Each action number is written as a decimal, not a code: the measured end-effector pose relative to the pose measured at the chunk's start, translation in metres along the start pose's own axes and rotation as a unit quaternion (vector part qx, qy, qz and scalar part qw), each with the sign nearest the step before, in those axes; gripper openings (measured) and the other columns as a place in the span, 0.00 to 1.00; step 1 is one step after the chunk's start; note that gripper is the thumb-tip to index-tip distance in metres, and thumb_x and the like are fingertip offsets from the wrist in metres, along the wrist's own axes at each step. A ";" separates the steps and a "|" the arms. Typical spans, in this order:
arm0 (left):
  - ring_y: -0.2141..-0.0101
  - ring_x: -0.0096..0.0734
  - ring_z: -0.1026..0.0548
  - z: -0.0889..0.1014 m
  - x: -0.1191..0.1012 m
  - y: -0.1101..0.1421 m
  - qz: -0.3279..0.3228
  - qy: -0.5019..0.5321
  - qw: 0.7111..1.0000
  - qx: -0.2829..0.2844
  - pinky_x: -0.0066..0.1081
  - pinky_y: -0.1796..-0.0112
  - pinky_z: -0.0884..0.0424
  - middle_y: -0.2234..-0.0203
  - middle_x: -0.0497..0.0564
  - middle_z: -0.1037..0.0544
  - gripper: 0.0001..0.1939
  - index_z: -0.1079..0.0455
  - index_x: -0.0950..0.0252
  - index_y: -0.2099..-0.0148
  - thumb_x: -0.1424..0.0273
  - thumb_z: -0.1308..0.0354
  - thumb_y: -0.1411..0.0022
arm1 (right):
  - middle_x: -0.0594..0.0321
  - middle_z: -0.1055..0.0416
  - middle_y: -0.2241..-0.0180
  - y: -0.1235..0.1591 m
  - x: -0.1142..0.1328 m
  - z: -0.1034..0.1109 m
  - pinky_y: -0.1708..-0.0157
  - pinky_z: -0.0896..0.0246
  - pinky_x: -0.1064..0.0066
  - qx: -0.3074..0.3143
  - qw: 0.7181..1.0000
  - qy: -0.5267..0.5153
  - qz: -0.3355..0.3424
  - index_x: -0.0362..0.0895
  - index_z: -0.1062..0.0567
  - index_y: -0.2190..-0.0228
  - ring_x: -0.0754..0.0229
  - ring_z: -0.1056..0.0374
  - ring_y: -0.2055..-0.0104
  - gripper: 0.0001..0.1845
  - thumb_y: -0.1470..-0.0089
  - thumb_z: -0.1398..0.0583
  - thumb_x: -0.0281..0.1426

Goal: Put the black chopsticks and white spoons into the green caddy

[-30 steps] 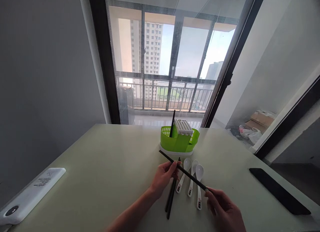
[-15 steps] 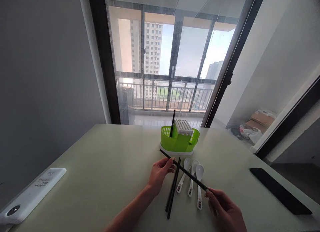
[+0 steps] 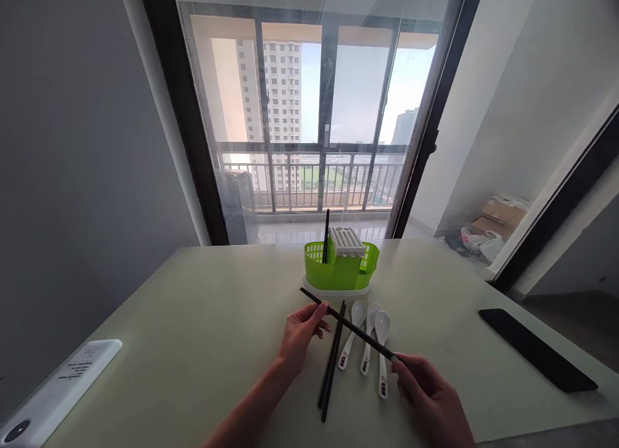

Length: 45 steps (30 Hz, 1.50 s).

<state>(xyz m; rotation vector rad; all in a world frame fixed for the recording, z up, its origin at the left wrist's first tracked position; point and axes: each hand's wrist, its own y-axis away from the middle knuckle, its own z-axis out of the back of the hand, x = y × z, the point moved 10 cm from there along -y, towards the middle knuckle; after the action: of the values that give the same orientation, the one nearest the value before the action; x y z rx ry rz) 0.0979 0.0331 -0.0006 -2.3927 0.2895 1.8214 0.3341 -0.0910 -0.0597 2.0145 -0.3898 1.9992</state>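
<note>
Between my two hands a slim black chopstick (image 3: 360, 332) slants down from upper left to lower right. Whether a second one lies against it I cannot tell. My left hand (image 3: 302, 329) pinches it near its upper end, and my right hand (image 3: 425, 387) grips the lower end. Beneath it, a pair of black chopsticks (image 3: 331, 370) lies on the table. Just right of these are three white spoons (image 3: 382, 329) with printed handles, bowls pointing away from me. Behind them stands a green cutlery holder (image 3: 333, 277) with a white slotted top and dark chopsticks (image 3: 326, 235) upright in its left basket.
The pale table (image 3: 217, 319) carries a long white object (image 3: 68, 390) with a dark round spot at the left edge and a flat black strip (image 3: 536, 351) at the right. Beyond the table is a glass door (image 3: 300, 113). Cardboard and bags (image 3: 493, 229) lie on the floor at right.
The camera view has shifted slightly, so the table and the things on it sit a little differently in the picture. Both hands keep the same grip on the chopstick.
</note>
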 end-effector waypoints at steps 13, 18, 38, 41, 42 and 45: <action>0.77 0.15 0.33 0.071 -0.112 -0.059 -0.144 0.162 0.968 -0.128 0.20 0.79 0.39 0.65 0.51 0.17 0.23 0.18 0.65 0.62 0.60 0.21 0.60 | 0.63 0.26 0.75 0.002 0.018 -0.011 0.74 0.36 0.73 0.033 0.999 0.011 0.033 0.46 0.22 0.71 0.61 0.35 0.76 0.26 0.50 0.35 0.56; 0.76 0.17 0.30 0.092 -0.177 -0.070 -0.232 0.030 0.944 -0.232 0.22 0.76 0.36 0.64 0.52 0.16 0.25 0.18 0.66 0.59 0.56 0.23 0.56 | 0.63 0.26 0.75 0.003 0.023 -0.012 0.72 0.36 0.73 0.031 0.999 0.029 0.027 0.46 0.22 0.70 0.60 0.34 0.74 0.26 0.49 0.37 0.57; 0.74 0.35 0.17 -0.015 -0.168 -0.194 -0.235 -0.530 0.813 -0.064 0.30 0.62 0.24 0.69 0.48 0.14 0.17 0.17 0.61 0.62 0.53 0.35 0.41 | 0.64 0.25 0.73 0.000 0.016 -0.028 0.72 0.37 0.72 0.102 0.993 -0.040 0.035 0.46 0.23 0.67 0.61 0.33 0.73 0.20 0.43 0.37 0.51; 0.73 0.35 0.16 -0.020 -0.165 -0.200 -0.225 -0.541 0.808 -0.056 0.31 0.60 0.24 0.68 0.48 0.14 0.17 0.17 0.60 0.61 0.53 0.35 0.41 | 0.63 0.25 0.72 -0.001 0.014 -0.029 0.72 0.36 0.72 0.115 0.992 -0.038 0.033 0.46 0.24 0.66 0.61 0.33 0.73 0.20 0.43 0.37 0.51; 0.73 0.35 0.17 -0.021 -0.164 -0.201 -0.222 -0.544 0.807 -0.057 0.31 0.60 0.24 0.67 0.48 0.14 0.17 0.17 0.60 0.60 0.53 0.35 0.41 | 0.63 0.25 0.72 -0.001 0.013 -0.029 0.71 0.36 0.72 0.116 0.992 -0.040 0.034 0.46 0.24 0.66 0.61 0.33 0.73 0.20 0.42 0.37 0.50; 0.74 0.34 0.17 -0.021 -0.161 -0.202 -0.217 -0.547 0.806 -0.065 0.31 0.60 0.24 0.66 0.48 0.14 0.17 0.17 0.60 0.60 0.52 0.36 0.40 | 0.64 0.25 0.72 0.000 0.014 -0.029 0.71 0.36 0.73 0.120 0.991 -0.043 0.034 0.46 0.24 0.66 0.62 0.33 0.73 0.19 0.41 0.37 0.50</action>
<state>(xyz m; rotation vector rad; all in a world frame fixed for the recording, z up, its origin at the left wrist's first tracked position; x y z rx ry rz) 0.1217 0.2380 0.1563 -0.9383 -0.4709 2.5723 0.3076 -0.0797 -0.0456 2.2642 -0.2490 2.0927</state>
